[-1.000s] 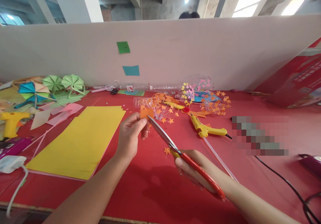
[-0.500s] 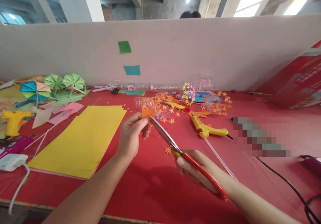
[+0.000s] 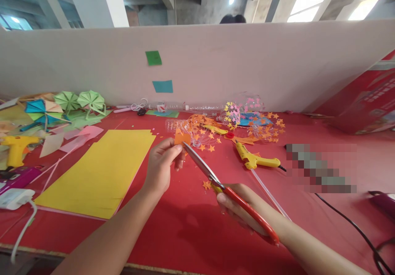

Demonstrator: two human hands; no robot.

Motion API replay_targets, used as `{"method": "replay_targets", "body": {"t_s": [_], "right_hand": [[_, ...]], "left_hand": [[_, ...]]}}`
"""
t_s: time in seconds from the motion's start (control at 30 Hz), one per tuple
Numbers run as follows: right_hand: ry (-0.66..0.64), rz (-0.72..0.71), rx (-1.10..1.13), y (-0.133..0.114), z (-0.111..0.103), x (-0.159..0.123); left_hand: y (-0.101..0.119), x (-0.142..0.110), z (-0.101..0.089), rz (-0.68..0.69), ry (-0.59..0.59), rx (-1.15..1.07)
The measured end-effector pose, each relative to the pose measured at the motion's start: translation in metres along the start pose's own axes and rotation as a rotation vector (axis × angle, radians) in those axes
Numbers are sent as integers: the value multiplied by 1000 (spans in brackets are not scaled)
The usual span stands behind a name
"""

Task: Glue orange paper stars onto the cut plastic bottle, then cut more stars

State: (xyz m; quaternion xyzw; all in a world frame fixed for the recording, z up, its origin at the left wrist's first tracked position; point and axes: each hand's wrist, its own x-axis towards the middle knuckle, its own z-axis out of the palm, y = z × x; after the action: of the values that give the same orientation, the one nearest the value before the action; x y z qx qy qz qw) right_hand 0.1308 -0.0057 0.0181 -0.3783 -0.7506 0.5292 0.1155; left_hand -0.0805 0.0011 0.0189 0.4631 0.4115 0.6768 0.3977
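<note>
Between thumb and fingers my left hand (image 3: 162, 160) pinches a small piece of orange paper (image 3: 182, 137). My right hand (image 3: 239, 207) is wrapped round the red handles of a pair of scissors (image 3: 200, 166). The scissors' blade tips touch the lower edge of the orange paper; the blades look nearly closed. Below the blades, orange paper stars (image 3: 207, 185) lie on the red tabletop, close to my right hand. Left of my left hand lies a stack of yellow paper (image 3: 98, 172).
A yellow glue gun (image 3: 256, 158) with a clear glue stick lies right of centre. Star-covered clear plastic pieces (image 3: 200, 129) sit behind my hands. Folded paper umbrellas (image 3: 46, 112) and another yellow glue gun (image 3: 15, 149) are at left. A white partition (image 3: 197, 61) closes the back.
Almost nothing differs. Both hands, the scissors and the orange paper keep nearly the same place.
</note>
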Motion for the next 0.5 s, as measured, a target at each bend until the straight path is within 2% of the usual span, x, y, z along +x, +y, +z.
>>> {"method": "replay_targets", "body": {"t_s": [0.17,0.5], "right_hand": [[-10,76,26,7,-1,1],[2,83,30,12,-1,0]], "left_hand": [[1,1,1,-10,4,-9],[1,0,0,-16,5,7]]}}
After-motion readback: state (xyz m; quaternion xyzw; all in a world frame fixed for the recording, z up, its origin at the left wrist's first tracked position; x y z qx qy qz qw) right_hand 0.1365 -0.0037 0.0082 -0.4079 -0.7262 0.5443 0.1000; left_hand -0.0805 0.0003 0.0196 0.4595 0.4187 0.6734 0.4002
